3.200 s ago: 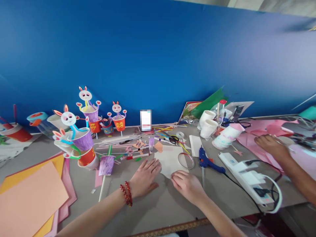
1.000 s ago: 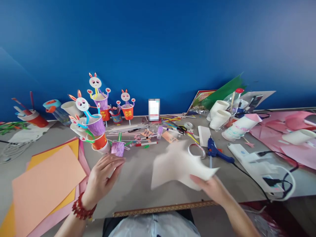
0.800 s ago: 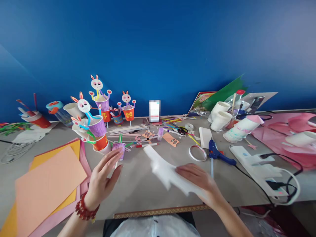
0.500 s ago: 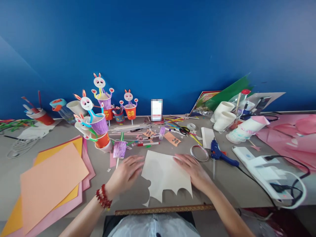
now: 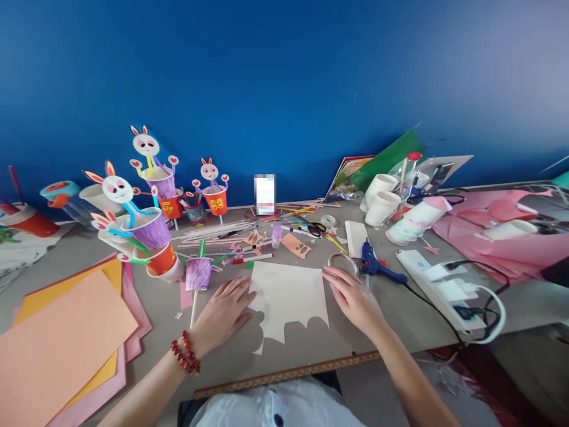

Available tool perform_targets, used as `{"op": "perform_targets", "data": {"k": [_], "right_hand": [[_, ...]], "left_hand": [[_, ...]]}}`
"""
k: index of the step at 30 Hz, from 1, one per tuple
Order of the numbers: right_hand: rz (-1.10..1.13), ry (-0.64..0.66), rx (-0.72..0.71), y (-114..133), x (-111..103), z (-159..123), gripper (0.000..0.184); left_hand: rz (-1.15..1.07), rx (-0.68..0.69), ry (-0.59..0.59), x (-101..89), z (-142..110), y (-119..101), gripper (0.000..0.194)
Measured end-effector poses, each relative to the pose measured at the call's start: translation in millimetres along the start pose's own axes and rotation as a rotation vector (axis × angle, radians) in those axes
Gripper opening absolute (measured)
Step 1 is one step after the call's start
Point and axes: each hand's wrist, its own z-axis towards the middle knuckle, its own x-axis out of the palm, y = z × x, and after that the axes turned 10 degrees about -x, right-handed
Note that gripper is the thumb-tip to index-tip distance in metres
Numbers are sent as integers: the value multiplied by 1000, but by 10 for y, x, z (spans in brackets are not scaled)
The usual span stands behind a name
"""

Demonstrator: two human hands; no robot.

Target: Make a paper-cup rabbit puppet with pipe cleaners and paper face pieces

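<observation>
A white sheet of paper point(image 5: 287, 293) with a scalloped, cut-away lower edge lies on the grey table before me. My left hand point(image 5: 226, 311) rests flat at its left edge, fingers outstretched, with a red bead bracelet point(image 5: 185, 354) at the wrist. At the sheet's upper right corner is my right hand point(image 5: 353, 298), its fingers extended and nothing gripped. A purple-coloured paper cup point(image 5: 198, 274) on a white stick lies just beyond my left hand. Close past my right hand are a roll of tape point(image 5: 342, 262) and a blue glue gun point(image 5: 380, 264).
Coloured paper sheets point(image 5: 66, 332) are stacked at left. Behind them stand paper-cup rabbit figures point(image 5: 151, 228). Pens, sticks and scraps point(image 5: 253, 240) lie along the back with scissors point(image 5: 316, 228). A power strip point(image 5: 438, 290) with cables sits at right, near white cardboard tubes point(image 5: 382, 207).
The view has turned to the right. My right hand has slid off the sheet's top to its right corner, and the paper now lies flatter. My left hand remains by the left edge.
</observation>
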Motion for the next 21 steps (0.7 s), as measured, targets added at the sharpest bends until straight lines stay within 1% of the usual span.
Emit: {"op": "perform_targets", "data": {"k": [2,4,8,10,16,21], "right_hand": [[32,36,-5,59,7,7,36],[52,79,-22,113,40,15,32],[57,113,-31,148,98,47,30],[63,120,-32,135,88,68,31],[48,96,-29,78,-37,133,29],[68,63,-34,79,-119,208,24]], "left_hand": [[-26,-8,-7,1,-37,7,36],[-51,-10,-26,5,-53,10,36],[-45,48,-69,34,-15,1,43],[-29,72,-76,60,12,-8,42],[-82,-25,-115,152,2,-27,39],[-136,6,-183,185,-14,-39,38]]}}
